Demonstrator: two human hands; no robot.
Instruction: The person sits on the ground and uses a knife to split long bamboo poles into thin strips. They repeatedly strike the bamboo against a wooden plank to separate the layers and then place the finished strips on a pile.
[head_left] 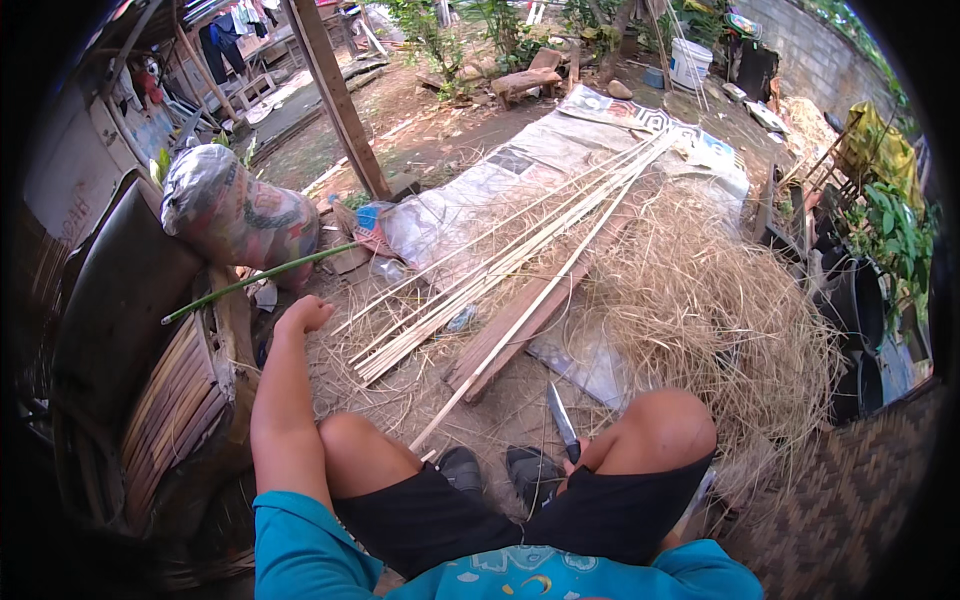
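Observation:
My left hand [308,313] is held out past my left knee with its fingers curled closed; whether anything is inside them I cannot make out. Just beyond it a green bamboo stick [262,275] slants up to the right. Beside my right knee, my right hand [572,466] is closed around the handle of a knife [562,416], mostly hidden by the leg. The blade points up and away from me. Long pale bamboo strips [520,251] fan out in front, close to my left hand. One strip [500,349] runs down toward my shoes.
A wooden plank [535,318] lies under the strips. Tangled shavings [710,300] are heaped on the right, by a spread sheet of sacking [480,190]. A stuffed sack [235,210] and stacked slats [175,400] stand left. A wooden post [338,100] rises beyond; a white bucket [690,62] is farther off.

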